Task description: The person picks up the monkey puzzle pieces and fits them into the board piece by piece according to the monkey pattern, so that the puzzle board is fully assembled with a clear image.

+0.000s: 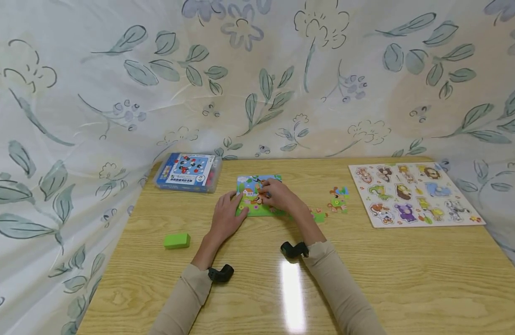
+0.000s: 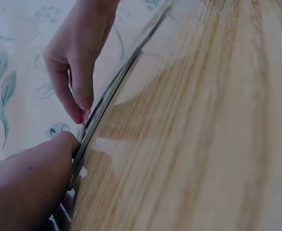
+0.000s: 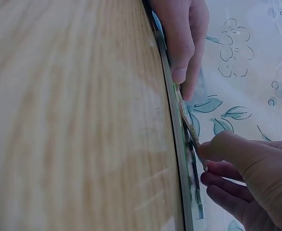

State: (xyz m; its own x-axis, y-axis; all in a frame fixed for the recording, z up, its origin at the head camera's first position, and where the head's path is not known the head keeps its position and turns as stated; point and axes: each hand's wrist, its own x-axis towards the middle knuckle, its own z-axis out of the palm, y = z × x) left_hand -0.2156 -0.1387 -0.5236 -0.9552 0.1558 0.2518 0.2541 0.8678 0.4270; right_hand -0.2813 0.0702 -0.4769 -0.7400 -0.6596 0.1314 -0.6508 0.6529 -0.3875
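Observation:
A colourful jigsaw puzzle (image 1: pixel 253 209) with a cartoon monkey, a small house and green grass lies flat at the middle of the table. Along its left side rests my left hand (image 1: pixel 227 215), fingers at the left edge and thumb near the lower left corner. Over the puzzle's right part, my right hand (image 1: pixel 279 195) pinches a thin puzzle piece (image 3: pixel 194 137) between thumb and fingers. The piece stands tilted against the board in the right wrist view, and its printed face is mostly hidden. Loose puzzle pieces (image 1: pixel 318 216) lie beside the right wrist, partly covered by it.
More puzzle pieces (image 1: pixel 337 200) lie farther right. A white animal peg board (image 1: pixel 412 222) sits at the right back. At the left back is a blue-labelled plastic box (image 1: pixel 190 170). A green block (image 1: pixel 177 240) lies left of my left forearm. A floral cloth (image 1: pixel 257 111) hangs behind the table.

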